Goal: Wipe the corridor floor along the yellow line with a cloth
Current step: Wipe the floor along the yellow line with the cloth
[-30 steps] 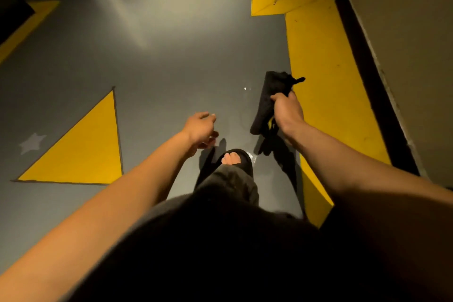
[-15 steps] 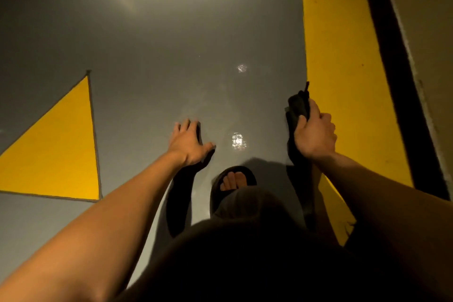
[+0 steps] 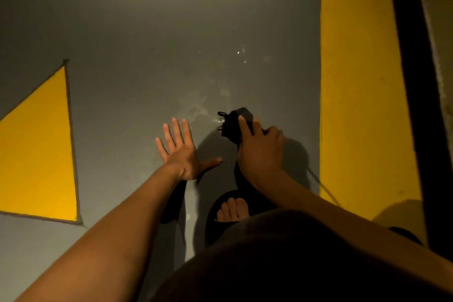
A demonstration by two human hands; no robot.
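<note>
A black cloth (image 3: 235,121) sits bunched on the grey floor (image 3: 147,56), and my right hand (image 3: 259,149) grips it from above, pressing it down. My left hand (image 3: 182,152) lies flat on the floor just left of the cloth, fingers spread and straight. The wide yellow line (image 3: 360,86) runs along the right side, roughly a hand's width to the right of the cloth. Pale wet streaks (image 3: 206,103) show on the floor just beyond the cloth.
A yellow triangle (image 3: 41,154) is painted on the floor at the left. A black strip (image 3: 411,81) and a wall border the yellow line on the right. My foot in a black sandal (image 3: 230,211) stands just behind the hands.
My right hand has carried the cloth left, off the edge of the yellow line, down onto the grey floor. My left hand has spread flat on the floor. The view has dropped closer.
</note>
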